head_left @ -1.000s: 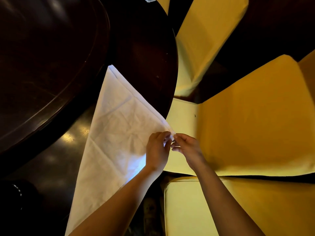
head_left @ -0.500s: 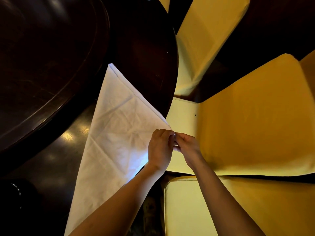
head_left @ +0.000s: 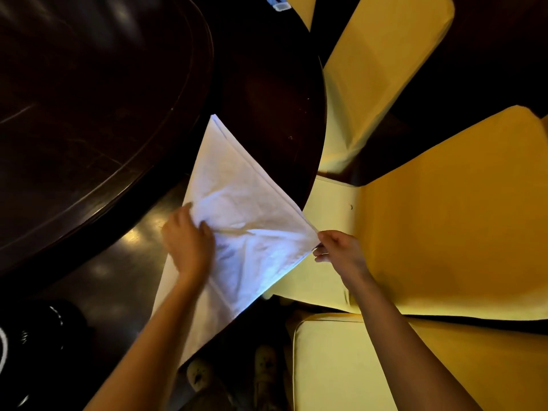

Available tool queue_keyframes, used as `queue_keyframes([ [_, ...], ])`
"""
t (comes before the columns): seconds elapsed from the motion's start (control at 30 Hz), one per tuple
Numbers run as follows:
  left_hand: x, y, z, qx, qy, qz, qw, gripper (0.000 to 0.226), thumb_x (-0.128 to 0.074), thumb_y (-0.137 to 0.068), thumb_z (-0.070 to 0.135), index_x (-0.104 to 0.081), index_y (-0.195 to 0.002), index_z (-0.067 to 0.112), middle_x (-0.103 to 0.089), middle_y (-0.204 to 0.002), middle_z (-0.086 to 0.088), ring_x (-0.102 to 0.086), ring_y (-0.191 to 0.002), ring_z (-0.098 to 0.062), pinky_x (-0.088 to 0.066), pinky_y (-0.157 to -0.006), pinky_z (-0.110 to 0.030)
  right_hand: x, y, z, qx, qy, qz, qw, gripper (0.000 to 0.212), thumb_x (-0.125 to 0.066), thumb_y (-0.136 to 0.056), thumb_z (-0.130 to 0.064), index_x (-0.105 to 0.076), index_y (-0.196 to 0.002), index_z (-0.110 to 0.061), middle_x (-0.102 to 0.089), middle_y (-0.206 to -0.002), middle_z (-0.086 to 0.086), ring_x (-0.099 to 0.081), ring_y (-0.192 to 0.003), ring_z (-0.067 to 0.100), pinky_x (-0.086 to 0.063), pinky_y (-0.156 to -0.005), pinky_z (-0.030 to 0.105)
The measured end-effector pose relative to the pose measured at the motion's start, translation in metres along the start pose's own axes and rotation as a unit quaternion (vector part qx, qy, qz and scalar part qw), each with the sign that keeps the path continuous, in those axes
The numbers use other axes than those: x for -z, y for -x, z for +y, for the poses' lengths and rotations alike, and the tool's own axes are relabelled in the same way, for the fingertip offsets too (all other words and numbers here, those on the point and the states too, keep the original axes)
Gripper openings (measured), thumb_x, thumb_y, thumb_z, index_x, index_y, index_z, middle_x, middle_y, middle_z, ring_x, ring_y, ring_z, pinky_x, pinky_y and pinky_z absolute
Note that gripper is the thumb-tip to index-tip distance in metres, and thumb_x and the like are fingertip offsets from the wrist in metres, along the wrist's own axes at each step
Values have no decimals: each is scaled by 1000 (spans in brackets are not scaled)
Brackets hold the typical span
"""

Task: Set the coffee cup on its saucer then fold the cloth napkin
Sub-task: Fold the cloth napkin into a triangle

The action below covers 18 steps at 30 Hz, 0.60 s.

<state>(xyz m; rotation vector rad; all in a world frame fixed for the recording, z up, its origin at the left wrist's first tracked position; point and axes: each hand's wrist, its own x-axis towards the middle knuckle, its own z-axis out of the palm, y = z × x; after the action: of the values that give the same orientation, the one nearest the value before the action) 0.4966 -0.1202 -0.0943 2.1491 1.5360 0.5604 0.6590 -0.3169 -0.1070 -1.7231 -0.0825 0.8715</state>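
Two hands work one white cloth napkin (head_left: 246,203), which lies folded into a triangle on the dark tabletop (head_left: 267,84), near its right edge, with the right corner hanging just past the rim toward the yellow-covered chairs (head_left: 444,218). Our right hand (head_left: 341,252) pinches that overhanging corner between thumb and fingers (head_left: 321,256), where several layers meet. Our left hand (head_left: 188,243) sits at the napkin's left edge, thumb on top and fingers curled at the border, gripping a small bunch of cloth; wrinkles fan out from the thumb, though motion blur hides the exact hold. We see no coffee cup or saucer in this view.

We judge the napkin light, soft and limp: it creases readily, sags wherever it is unsupported, and its stacked layers can slide apart on the polished wood. Corners and hemmed edges give the surest hold, pinching all layers together. For the next fold we would keep one corner pinned flat and carry the opposite one over, then smooth the crease with a flat palm.
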Motion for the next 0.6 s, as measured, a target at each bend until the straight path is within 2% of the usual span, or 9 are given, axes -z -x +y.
queue_keyframes([
  [0.07,14,-19,-19,81,-46,-47,995,40,-52,-86,7,-48,-125,-2,-50,-123,-33,-45,-113,-45,-33,-96,-45,-1,-2,1,5,30,-1,1000,21,-51,-94,-12,-60,-75,-13,-59,-65,8,-59,-48,5,-53,-50,17],
  [0.17,25,-36,-21,104,-20,-134,985,37,-52,-90,12,-48,-124,0,-52,-124,-26,-49,-113,-40,-40,-92,-40,-2,-2,2,3,51,-20,999,17,-58,-91,-21,-60,-77,-12,-61,-67,7,-59,-59,13,-52,-53,19],
  [0.23,31,-50,-23,144,40,-205,967,17,-53,-91,16,-60,-100,4,-58,-106,-23,-58,-91,-36,-43,-76,-34,-3,-2,1,3,70,-23,997,15,-65,-86,-18,-60,-74,-11,-60,-65,5,-59,-59,14,-50,-51,18],
  [0.27,35,-54,-24,166,96,-246,950,13,-54,-90,18,-61,-83,9,-58,-94,-22,-57,-75,-33,-44,-69,-32,-4,-3,0,0,79,-18,997,15,-66,-84,-14,-59,-72,-11,-60,-64,5,-58,-58,15,-50,-51,18],
  [0.3,37,-58,-26,184,153,-277,931,20,-56,-88,20,-59,-70,11,-59,-82,-19,-54,-66,-30,-44,-66,-33,-4,-3,-1,-5,83,-14,996,16,-66,-84,-11,-59,-70,-11,-60,-63,6,-58,-57,15,-50,-51,19],
  [0.37,41,-60,-27,193,203,-285,917,28,-58,-86,15,-56,-59,8,-59,-54,-12,-51,-58,-30,-43,-62,-33,-5,-5,-2,-18,75,-7,997,18,-66,-84,-9,-60,-68,-10,-60,-61,7,-58,-56,16,-51,-53,22],
  [0.47,41,-62,-23,200,172,-247,933,29,-61,-82,1,-54,-55,9,-52,-31,0,-47,-50,-25,-39,-55,-25,-4,-6,-1,-45,36,-7,998,16,-65,-85,-8,-62,-69,-8,-61,-59,9,-60,-52,14,-53,-52,22],
  [0.53,39,-66,-23,204,168,-233,936,26,-66,-79,3,-56,-56,9,-56,-39,-4,-50,-52,-24,-44,-61,-26,-4,-5,0,-63,4,0,998,11,-65,-85,-7,-63,-74,-7,-63,-54,5,-61,-45,8,-53,-48,19],
  [0.6,38,-71,-22,209,169,-227,936,23,-72,-76,6,-58,-58,9,-59,-59,-13,-53,-57,-24,-46,-69,-31,-3,-3,1,-75,-26,8,997,9,-66,-84,-7,-63,-76,-6,-63,-49,1,-61,-43,5,-53,-46,18],
])
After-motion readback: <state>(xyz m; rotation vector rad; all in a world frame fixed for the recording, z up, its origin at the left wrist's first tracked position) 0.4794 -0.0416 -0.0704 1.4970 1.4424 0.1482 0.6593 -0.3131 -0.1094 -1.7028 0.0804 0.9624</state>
